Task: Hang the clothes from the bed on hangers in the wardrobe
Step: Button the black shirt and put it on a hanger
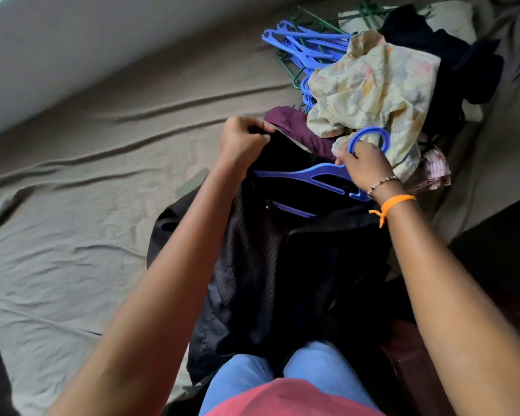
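- Bed (87,205): covered by a wrinkled olive-grey sheet that fills most of the view; all other items lie on it or are held above it.
- Dark garment (267,265): black with a fine dotted pattern, hanging between the two forearms and trailing down toward the person's lap. Its upper edge is raised at the left hand; the body of the cloth falls below and between both hands.
- Clothes pile (373,85): heaped beyond the right hand, with a pale floral garment on top, a maroon piece to its left and dark pieces behind.
- Spare hangers (303,49): a loose bundle of blue and green ones, lying beyond the pile at its left side, well apart from both hands.
- Blue hanger (312,175): held against the dark garment's upper part. Its hook curves above the right hand; its arm runs leftward across the cloth, below the left hand.
- Left hand (243,139): fingers curled, pinching the top edge of the dark garment and holding it up.
- Right hand (364,166): fingers wrapped round the blue hanger at the base of the hook. A beaded bracelet and an orange band sit on the wrist.
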Motion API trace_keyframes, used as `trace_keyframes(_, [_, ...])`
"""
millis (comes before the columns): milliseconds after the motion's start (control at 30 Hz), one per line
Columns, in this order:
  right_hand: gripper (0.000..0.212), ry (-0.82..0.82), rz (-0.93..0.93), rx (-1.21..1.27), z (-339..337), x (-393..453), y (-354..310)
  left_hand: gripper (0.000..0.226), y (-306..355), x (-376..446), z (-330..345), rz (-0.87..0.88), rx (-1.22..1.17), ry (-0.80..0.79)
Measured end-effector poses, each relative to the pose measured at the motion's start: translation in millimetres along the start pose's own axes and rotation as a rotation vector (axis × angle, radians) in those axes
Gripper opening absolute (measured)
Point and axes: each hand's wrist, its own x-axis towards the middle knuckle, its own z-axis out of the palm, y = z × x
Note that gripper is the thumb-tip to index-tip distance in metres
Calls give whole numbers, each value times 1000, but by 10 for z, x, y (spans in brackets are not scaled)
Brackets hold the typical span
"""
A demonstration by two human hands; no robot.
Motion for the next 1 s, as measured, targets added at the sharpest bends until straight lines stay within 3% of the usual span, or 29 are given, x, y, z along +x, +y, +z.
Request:
trace_keyframes(100, [42, 60, 62, -156, 221, 166, -257, 34, 134, 49, 149, 70, 21, 85])
trace_keyframes(167, [44, 67, 35, -223, 317, 205, -406, 27, 166, 66, 152, 75, 10, 33])
trace_keyframes(233, [34, 53, -58, -74, 368, 256, -430, 26, 122, 18, 111, 93, -74, -30])
trace_keyframes(267, [31, 60, -73, 50, 371, 283, -395, 31, 50, -41, 89, 137, -86, 12])
trace_keyframes(367, [26, 215, -40, 253, 328, 186, -208, 18, -406, -426, 128, 191, 247, 219])
trace_keyframes(400, [21, 288, -23, 288, 340, 90, -131, 22, -583, -625, 197, 104, 424, 177])
trace_keyframes(467, [16, 451, 7, 367, 374, -281, -64, 46, -932, -1022, 391, -118, 764, -113])
trace_keyframes(500, [15, 530, 9, 410, 412, -493, -46, 53, -1079, -1173, 486, -184, 859, -253])
trace_keyframes(567, [12, 579, 57, 492, 588, -880, 56, 54, -1307, -1309, 638, -215, 919, -352])
trace_keyframes(733, [18, 303, 450, 707, 1160, -1340, 465, 35, -1463, -1190, 729, -29, 983, -229])
trace_keyframes(800, [15, 278, 587, 790, 1193, -1308, 468, 28, -1458, -1118, 700, 45, 972, -209])
trace_keyframes(900, [17, 398, 625, 931, 1145, -1166, 449, 15, -1468, -1111, 678, 186, 1020, -348])
trace_keyframes(1000, [21, 410, 578, 920, 1125, -1092, 420, 23, -1536, -1262, 638, 186, 1200, -597])
